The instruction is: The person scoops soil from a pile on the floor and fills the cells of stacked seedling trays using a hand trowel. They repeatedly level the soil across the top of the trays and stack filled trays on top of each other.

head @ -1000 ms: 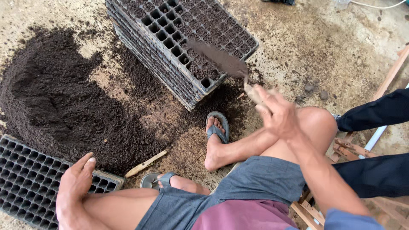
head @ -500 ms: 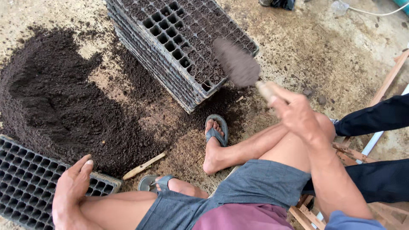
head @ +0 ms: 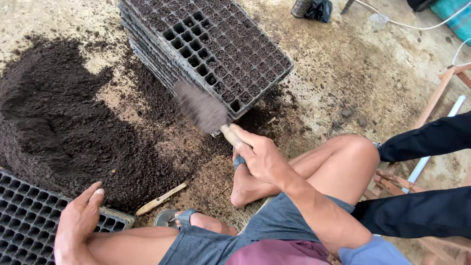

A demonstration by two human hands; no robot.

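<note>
The right hand (head: 265,157) is wrapped tight round the pale wooden handle of a small trowel (head: 203,109), fingers fully closed. The blade is a blur out in front, so I can't tell if there's soil on it or not. It sits just at the near edge of the stack of black seedling trays (head: 211,44), down low by the corner where a few cells in the top tray look empty while the rest look filled with dark mix.

The left hand (head: 78,225) isn't holding anything — it's lying flat and loose on the person's own left knee, fingers relaxed, right beside another black cell tray (head: 24,216) on the floor, its cells empty.

Further out there's the big soil pile (head: 54,127) to the left on the concrete floor (head: 353,73), well apart from the stack, and a short wooden stick (head: 161,198) lying near a sandalled foot (head: 179,218). Someone else in dark sleeves (head: 427,140) sits off to the right.

If you ask me, the way to do this bit well is short, low strokes with the blade kept flat across the tray top, so the mix drops into those empty corner cells instead of flying off the edge — plenty is scattered around the base of the stack.
</note>
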